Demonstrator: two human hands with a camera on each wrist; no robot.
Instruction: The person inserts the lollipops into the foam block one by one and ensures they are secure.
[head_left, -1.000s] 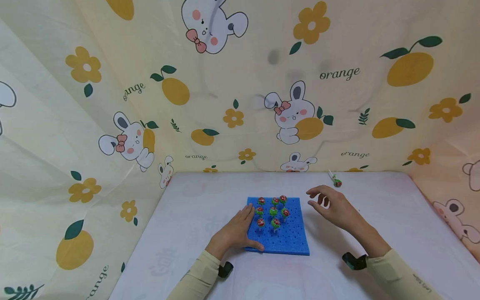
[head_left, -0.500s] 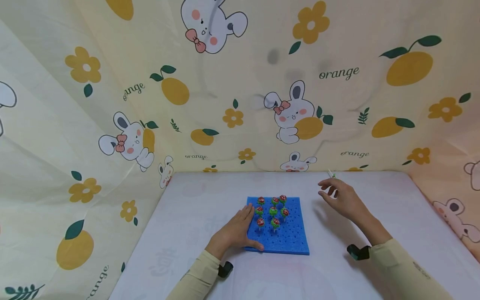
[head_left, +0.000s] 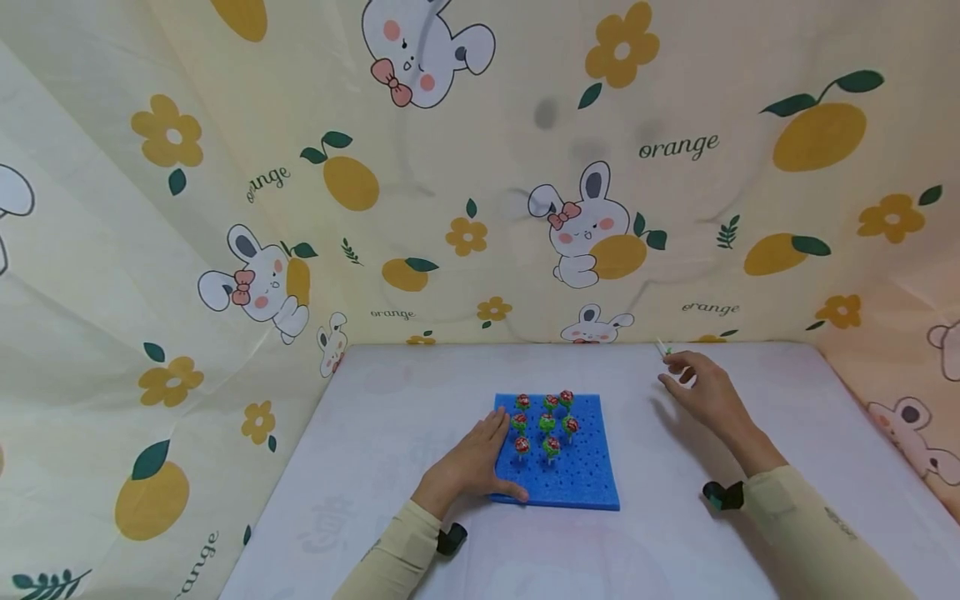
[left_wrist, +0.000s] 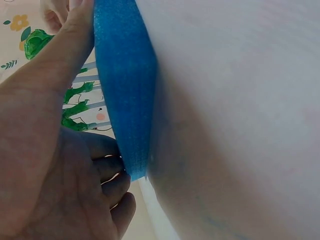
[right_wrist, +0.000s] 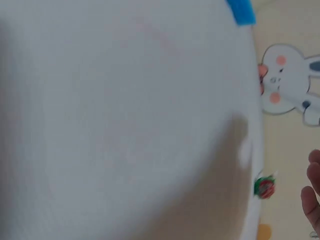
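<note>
A blue foam board (head_left: 581, 479) dotted with holes lies on the table, and several lollipops (head_left: 551, 447) in red and green wrappers stand upright in it. My left hand (head_left: 468, 458) rests on the board's left side, fingers along the edge and thumb at the front corner. In the left wrist view its fingers touch the board's side (left_wrist: 125, 90). At the back right, my right hand (head_left: 701, 387) hovers close to a loose lollipop, whose white stick (head_left: 661, 346) shows beyond the fingers. The right wrist view has this lollipop (right_wrist: 265, 187) apart from the fingertips.
The white table (head_left: 390, 433) ends at a cloth backdrop (head_left: 465, 150) printed with rabbits, oranges and flowers. Dark wrist cameras sit under both sleeves (head_left: 817, 525).
My right hand has moved right and away from the board, toward the loose lollipop, and now covers its head in the head view. The left hand and board have stayed put.
</note>
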